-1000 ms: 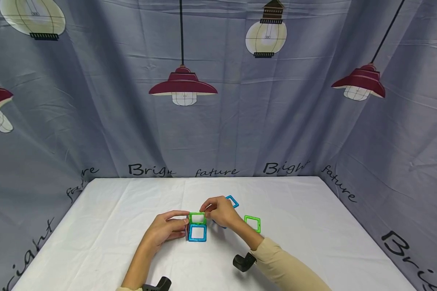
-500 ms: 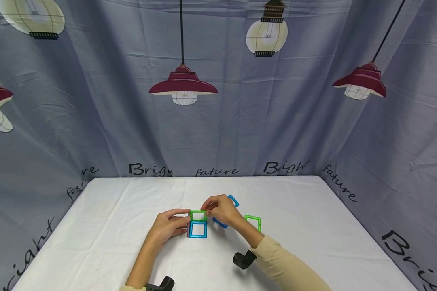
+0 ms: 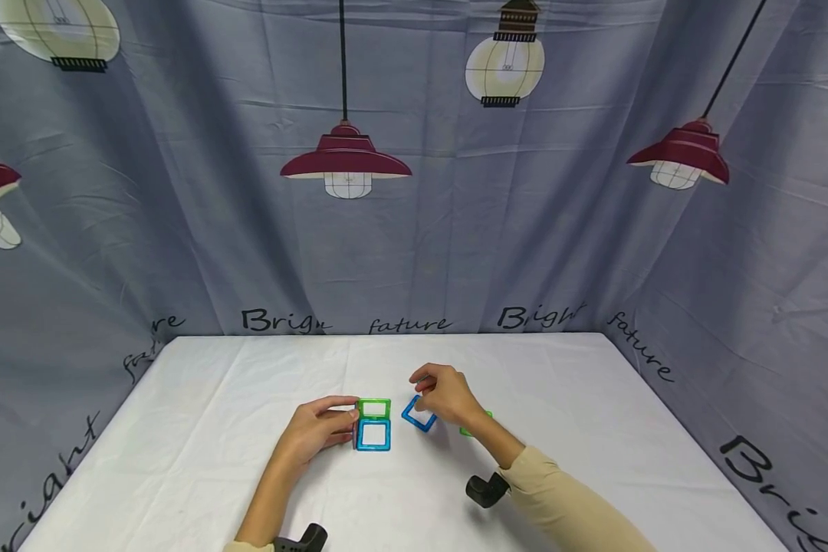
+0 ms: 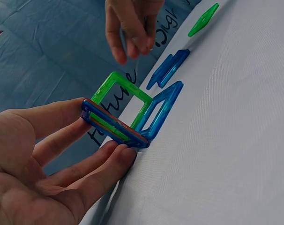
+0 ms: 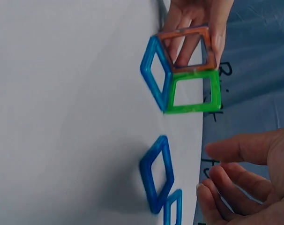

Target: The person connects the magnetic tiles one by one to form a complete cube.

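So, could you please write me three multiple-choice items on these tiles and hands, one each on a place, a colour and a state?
1. The loose blue tiles lie:
A. stacked on the joined tiles
B. between the joined tiles and the loose green tile
C. behind the joined tiles

2. The tile in the left hand's grip is:
A. yellow
B. purple
C. orange

3. The right hand is:
A. open, holding nothing
B. pinching the loose green tile
C. clenched in a fist

Answers:
1. B: the left wrist view shows them in between.
2. C: the right wrist view shows the orange tile held.
3. A: its fingers hang loosely curled above the tiles.
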Demonstrator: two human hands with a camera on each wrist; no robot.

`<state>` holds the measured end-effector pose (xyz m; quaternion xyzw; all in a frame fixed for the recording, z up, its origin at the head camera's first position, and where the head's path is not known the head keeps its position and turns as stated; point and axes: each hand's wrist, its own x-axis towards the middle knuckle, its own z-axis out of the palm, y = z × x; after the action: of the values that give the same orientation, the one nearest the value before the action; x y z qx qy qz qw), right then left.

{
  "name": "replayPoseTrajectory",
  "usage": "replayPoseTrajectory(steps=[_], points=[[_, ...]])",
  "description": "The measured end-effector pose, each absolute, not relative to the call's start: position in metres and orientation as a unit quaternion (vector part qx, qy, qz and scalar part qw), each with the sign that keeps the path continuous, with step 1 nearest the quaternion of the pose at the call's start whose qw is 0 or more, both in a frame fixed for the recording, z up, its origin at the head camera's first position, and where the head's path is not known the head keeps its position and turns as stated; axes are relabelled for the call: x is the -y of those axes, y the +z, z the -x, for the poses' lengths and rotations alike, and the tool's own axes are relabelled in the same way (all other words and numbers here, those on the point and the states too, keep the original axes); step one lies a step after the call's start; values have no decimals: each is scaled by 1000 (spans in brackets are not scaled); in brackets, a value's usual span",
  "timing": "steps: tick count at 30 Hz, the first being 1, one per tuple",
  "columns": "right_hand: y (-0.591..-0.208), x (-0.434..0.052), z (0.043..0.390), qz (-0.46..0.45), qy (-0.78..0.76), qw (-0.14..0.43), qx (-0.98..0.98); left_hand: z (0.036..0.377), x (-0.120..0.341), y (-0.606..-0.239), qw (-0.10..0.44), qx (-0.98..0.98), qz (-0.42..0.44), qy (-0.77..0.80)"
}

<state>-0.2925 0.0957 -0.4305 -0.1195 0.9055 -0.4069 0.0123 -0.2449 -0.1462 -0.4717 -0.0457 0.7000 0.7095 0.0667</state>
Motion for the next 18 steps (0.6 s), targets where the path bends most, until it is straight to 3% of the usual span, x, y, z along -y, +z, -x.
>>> replayPoseTrajectory(steps=[18], points=[[-453, -121, 283, 103, -328, -5, -939, 245, 146, -470, 69, -705, 45, 705]])
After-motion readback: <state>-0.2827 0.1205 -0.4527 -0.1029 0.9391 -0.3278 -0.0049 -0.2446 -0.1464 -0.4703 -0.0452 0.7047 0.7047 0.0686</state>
